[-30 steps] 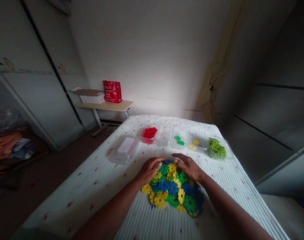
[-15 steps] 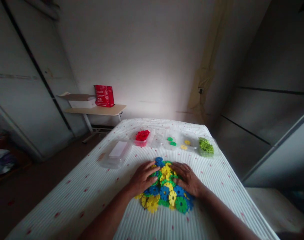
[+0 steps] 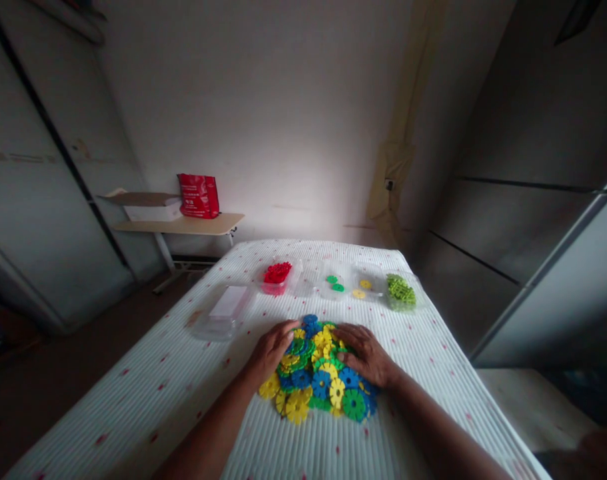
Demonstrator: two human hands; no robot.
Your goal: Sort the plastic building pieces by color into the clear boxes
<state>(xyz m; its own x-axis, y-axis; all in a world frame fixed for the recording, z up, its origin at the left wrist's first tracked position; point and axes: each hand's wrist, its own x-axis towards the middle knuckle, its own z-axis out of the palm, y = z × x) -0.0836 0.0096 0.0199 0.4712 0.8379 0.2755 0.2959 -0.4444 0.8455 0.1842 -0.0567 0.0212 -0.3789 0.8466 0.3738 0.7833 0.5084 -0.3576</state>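
Both hands lie flat, fingers spread: left hand (image 3: 272, 348) and right hand (image 3: 365, 353) press on opposite sides of the pile of flower-shaped discs (image 3: 320, 380) lying between them. Beyond the fingertips, clear trays (image 3: 333, 287) hold sorted red, green and yellow pieces.

White dotted table (image 3: 183, 380) with disc pile (image 3: 320, 373), clear trays (image 3: 223, 310).

Single head view, forward-down over the bed (image 3: 183, 373)

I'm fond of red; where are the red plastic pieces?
In a clear plastic tray at the table's far edge, left end of the row, beyond the left hand.
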